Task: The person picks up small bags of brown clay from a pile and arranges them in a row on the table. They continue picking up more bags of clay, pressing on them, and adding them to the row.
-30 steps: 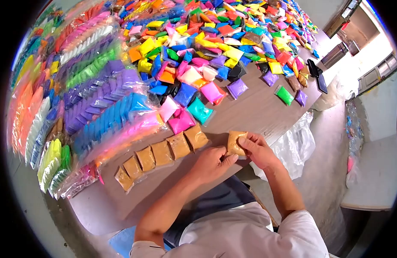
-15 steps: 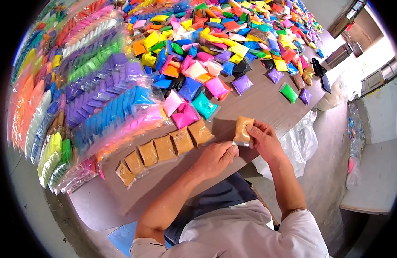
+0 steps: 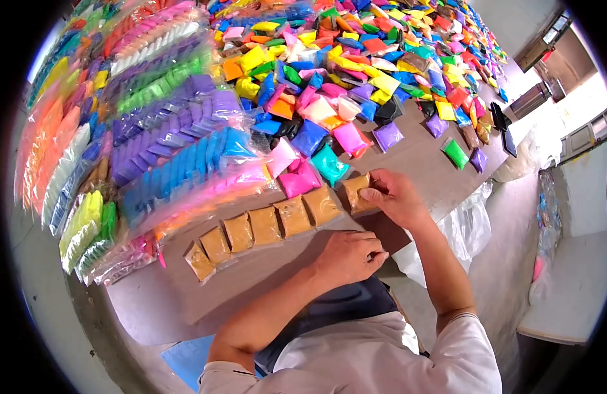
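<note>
My right hand [image 3: 401,198] grips a small golden-brown packet [image 3: 356,194] between thumb and fingers, at the right end of a row of similar packets. My left hand [image 3: 353,255] is curled closed above the table's front edge, below the row, and nothing shows in its fingers. Several brown packets [image 3: 253,225] lie side by side on the brown tabletop [image 3: 251,276], slightly overlapping, in clear plastic. Nearest to the held packet is the end packet of the row [image 3: 322,205]. Just beyond it lie a teal packet [image 3: 330,164] and a pink packet [image 3: 299,178].
A large heap of mixed coloured packets [image 3: 356,72] covers the table's far side. Bundled rows of packets, including blue ones [image 3: 185,161], stand at left. A green packet [image 3: 455,152] and a dark phone-like object [image 3: 503,128] lie at right. White plastic bags [image 3: 458,230] hang beside the table.
My right hand has moved the brown packet left and down to the row's end. My left hand has let go of the packet's edge and drawn back toward my body. The view has shifted slightly.
</note>
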Demonstrator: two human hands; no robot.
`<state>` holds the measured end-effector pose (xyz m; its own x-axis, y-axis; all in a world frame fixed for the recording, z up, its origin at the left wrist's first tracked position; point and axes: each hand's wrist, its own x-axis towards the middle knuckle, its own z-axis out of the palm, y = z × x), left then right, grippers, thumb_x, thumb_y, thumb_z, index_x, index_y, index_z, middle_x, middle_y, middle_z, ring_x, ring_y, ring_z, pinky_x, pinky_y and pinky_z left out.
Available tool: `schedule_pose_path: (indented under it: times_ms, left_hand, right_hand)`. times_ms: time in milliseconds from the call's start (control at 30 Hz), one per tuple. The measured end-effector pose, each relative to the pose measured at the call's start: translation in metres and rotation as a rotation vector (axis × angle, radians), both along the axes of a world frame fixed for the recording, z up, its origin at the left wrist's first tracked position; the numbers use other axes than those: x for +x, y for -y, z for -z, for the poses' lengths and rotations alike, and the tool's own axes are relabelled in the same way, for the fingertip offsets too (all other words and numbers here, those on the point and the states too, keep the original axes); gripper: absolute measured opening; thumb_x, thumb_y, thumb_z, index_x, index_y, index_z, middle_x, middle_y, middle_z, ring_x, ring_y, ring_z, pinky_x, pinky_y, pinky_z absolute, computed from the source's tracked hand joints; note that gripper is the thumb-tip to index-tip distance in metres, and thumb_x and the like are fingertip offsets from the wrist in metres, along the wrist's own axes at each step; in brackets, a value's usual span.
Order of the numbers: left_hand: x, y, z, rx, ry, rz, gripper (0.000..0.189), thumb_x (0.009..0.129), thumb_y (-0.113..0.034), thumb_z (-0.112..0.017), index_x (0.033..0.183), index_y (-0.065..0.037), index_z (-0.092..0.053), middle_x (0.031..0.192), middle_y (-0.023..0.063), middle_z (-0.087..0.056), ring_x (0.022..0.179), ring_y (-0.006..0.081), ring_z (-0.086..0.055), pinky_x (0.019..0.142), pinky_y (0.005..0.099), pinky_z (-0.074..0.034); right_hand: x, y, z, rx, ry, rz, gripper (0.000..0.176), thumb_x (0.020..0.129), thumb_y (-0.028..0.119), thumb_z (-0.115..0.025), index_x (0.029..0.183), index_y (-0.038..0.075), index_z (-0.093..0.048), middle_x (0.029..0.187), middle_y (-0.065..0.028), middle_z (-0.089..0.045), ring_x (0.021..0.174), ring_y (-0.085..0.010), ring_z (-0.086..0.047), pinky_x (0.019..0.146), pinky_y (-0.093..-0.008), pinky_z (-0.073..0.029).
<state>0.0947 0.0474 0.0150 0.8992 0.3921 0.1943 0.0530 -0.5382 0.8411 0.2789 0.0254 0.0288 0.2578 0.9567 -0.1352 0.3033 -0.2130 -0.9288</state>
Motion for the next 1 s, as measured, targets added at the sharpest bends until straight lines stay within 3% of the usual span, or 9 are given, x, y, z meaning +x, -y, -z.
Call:
schedule_pose_path:
  times_ms: [133,433,500,567,633,667,800,867,1000]
  left_hand:
    - [0.0,0.002,0.001,0.043,-0.006,-0.026,0.017,0.085,-0.02,-0.068,0.077,-0.006,-0.066,0.074,0.0072,-0.062,0.069,0.0297,-0.062,0.063,0.0403,-0.05]
    - [-0.002,0.005,0.003,0.089,0.02,-0.059,0.018,0.083,-0.02,-0.07,0.075,-0.005,-0.064,0.073,0.0073,-0.061,0.068,0.0294,-0.062,0.062,0.0409,-0.05]
    - [0.004,0.008,0.002,0.083,0.054,-0.042,0.018,0.082,-0.02,-0.07,0.074,-0.005,-0.064,0.074,0.0071,-0.062,0.068,0.0294,-0.062,0.063,0.0407,-0.05]
    - [0.004,0.007,-0.001,0.023,0.093,-0.08,0.017,0.082,-0.019,-0.071,0.073,-0.006,-0.063,0.074,0.0068,-0.063,0.068,0.0292,-0.062,0.062,0.039,-0.05]
    - [0.002,0.007,-0.002,0.052,0.053,-0.062,0.018,0.082,-0.019,-0.07,0.072,-0.007,-0.063,0.073,0.0053,-0.063,0.068,0.0286,-0.063,0.063,0.039,-0.051]
    - [0.002,0.006,-0.002,0.076,0.001,-0.066,0.018,0.083,-0.02,-0.069,0.07,-0.009,-0.063,0.073,0.0038,-0.062,0.068,0.028,-0.064,0.063,0.0389,-0.051]
    - [0.004,0.007,-0.004,0.087,0.023,-0.064,0.015,0.081,-0.015,-0.071,0.073,-0.005,-0.064,0.07,0.0079,-0.061,0.063,0.0277,-0.061,0.058,0.0358,-0.048]
    - [0.004,0.007,-0.005,0.031,0.019,-0.07,0.015,0.081,-0.014,-0.071,0.073,-0.004,-0.063,0.069,0.0077,-0.06,0.06,0.0261,-0.059,0.056,0.0351,-0.047]
    - [0.005,0.007,-0.004,0.034,0.018,-0.065,0.015,0.082,-0.014,-0.07,0.074,-0.003,-0.063,0.07,0.0076,-0.06,0.06,0.0249,-0.057,0.055,0.0342,-0.046]
  right_hand:
    - [-0.004,-0.009,0.007,-0.02,0.083,-0.039,0.027,0.09,0.011,-0.072,0.11,-0.003,-0.06,0.085,-0.0022,-0.064,0.078,-0.0073,-0.056,0.07,-0.0264,-0.049]
    - [-0.013,0.003,0.005,0.055,0.256,0.139,0.02,0.088,0.009,-0.072,0.102,-0.001,-0.063,0.084,-0.0028,-0.064,0.077,-0.0087,-0.057,0.068,-0.0268,-0.049]
    - [-0.003,0.011,0.018,0.202,0.157,0.168,0.016,0.09,0.01,-0.07,0.101,-0.001,-0.064,0.085,-0.0024,-0.064,0.079,-0.0084,-0.058,0.07,-0.0259,-0.048]
    - [0.011,0.024,0.007,0.195,0.081,0.238,0.013,0.092,0.01,-0.068,0.1,0.0,-0.065,0.086,-0.0017,-0.065,0.081,-0.0081,-0.058,0.072,-0.0249,-0.048]
    - [0.037,0.037,0.017,0.238,0.243,0.432,0.01,0.094,0.009,-0.066,0.099,0.0,-0.065,0.085,-0.0002,-0.064,0.08,-0.0076,-0.057,0.072,-0.0242,-0.047]
    - [0.061,0.044,0.031,0.349,0.338,0.54,0.01,0.09,0.006,-0.066,0.099,0.002,-0.067,0.081,-0.0067,-0.066,0.073,-0.0117,-0.06,0.068,-0.0276,-0.049]
    - [0.149,0.076,0.023,0.429,0.628,0.837,0.008,0.086,0.001,-0.062,0.093,0.004,-0.066,0.071,-0.0031,-0.057,0.065,-0.0114,-0.052,0.062,-0.0278,-0.043]
    - [0.188,0.087,0.016,0.297,0.859,0.884,0.01,0.088,0.007,-0.06,0.095,0.006,-0.067,0.078,-0.0134,-0.066,0.071,-0.0251,-0.064,0.066,-0.037,-0.049]
    - [0.258,0.085,0.021,0.19,1.003,0.845,0.013,0.089,0.015,-0.061,0.097,0.007,-0.068,0.086,-0.0186,-0.068,0.081,-0.0341,-0.067,0.073,-0.0436,-0.05]
